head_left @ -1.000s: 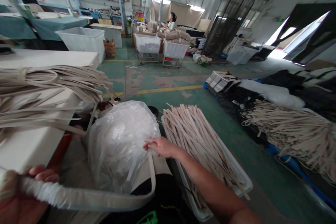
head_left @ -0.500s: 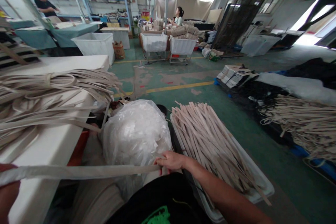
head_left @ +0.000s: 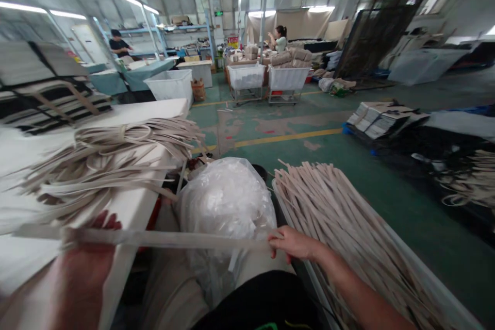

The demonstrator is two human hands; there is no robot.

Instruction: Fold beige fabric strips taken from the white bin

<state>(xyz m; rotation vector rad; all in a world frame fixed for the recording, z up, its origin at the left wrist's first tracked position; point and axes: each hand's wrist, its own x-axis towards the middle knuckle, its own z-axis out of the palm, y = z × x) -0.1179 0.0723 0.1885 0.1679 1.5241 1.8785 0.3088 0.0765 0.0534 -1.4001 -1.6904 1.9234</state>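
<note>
A pale strap [head_left: 193, 241], likely light, soft and bendy, best held near its ends, stretches over a desk [head_left: 154, 108] and past a plastic bag [head_left: 228, 196], pinched by the right hand's [head_left: 293, 242] fingers, crossing the blurred left hand [head_left: 93, 251], whose grip is unclear.

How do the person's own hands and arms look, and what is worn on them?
The left hand and right hand wear no gloves; no sleeve shows on the forearms. The left is blurred. A black garment with green marking shows below.
</note>
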